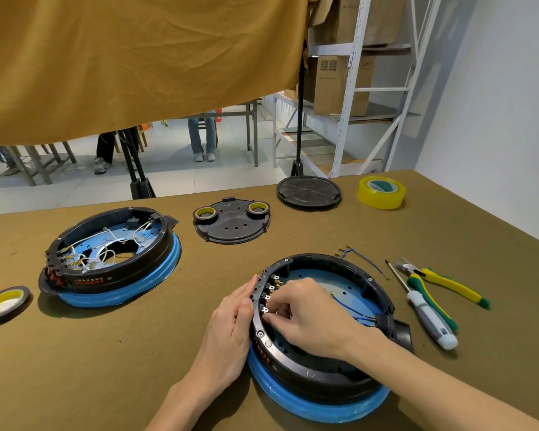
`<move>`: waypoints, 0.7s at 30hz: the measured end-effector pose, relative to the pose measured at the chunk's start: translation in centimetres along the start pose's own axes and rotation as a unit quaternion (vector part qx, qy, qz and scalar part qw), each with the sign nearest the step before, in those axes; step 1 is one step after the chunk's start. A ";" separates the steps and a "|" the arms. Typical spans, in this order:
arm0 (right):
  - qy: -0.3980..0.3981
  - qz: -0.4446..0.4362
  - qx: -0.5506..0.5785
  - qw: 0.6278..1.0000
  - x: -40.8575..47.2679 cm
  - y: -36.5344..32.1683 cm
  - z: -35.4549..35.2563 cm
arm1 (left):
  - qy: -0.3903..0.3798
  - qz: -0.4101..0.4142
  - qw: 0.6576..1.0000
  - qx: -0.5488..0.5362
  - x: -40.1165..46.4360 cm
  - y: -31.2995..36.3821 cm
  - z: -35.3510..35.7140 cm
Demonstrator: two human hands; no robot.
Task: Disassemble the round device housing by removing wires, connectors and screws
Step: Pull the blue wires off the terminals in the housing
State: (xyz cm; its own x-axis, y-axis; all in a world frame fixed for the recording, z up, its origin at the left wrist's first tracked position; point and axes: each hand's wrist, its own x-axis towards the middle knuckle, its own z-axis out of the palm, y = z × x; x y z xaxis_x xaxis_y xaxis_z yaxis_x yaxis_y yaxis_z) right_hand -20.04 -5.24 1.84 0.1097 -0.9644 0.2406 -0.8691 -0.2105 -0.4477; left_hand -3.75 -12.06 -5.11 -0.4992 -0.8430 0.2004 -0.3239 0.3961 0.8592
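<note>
Head view: the near round housing (321, 321) is partly stripped, blue wires (360, 259) out on the table (137, 353). The right hand's (308, 312) fingers (273, 317) pinch a remaining connector (265, 310); the left hand (231, 321) lies flat, bracing the rim.

a workshop with storage at the back

metal shelving (352, 88) stacked with cardboard boxes (333, 85); pliers (439, 281), a screwdriver (423, 309) and tape rolls (381, 192) on the cloth-covered bench (106, 353).

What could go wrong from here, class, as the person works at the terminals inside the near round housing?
1. The right hand pinches at the terminals; tugging a wire instead of its connector could tear it.
2. The left hand only presses the near housing from outside; a hard pull might shift it.
3. The loose blue wire beside the pliers could get mislaid.
</note>
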 end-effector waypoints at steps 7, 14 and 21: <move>-0.003 0.002 -0.006 1.000 0.0 0.1 0.3 | -0.002 0.000 1.000 0.009 0.0 0.0 -0.1; -0.013 -0.006 -0.013 1.000 0.1 0.6 0.2 | -0.002 0.002 1.000 0.004 0.1 -0.2 -0.1; -0.123 -0.023 -0.006 0.992 1.5 0.8 -2.1 | -0.013 -0.002 1.000 -0.015 0.0 0.1 -0.2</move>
State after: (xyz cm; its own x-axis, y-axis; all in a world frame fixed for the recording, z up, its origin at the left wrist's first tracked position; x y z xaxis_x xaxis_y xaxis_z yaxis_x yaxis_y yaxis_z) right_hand -21.56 -6.50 3.62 0.2626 -0.9640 0.0419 -0.8660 -0.2546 -0.4303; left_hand -3.67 -12.06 -4.93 -0.5186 -0.8348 0.1848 -0.3025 0.3813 0.8736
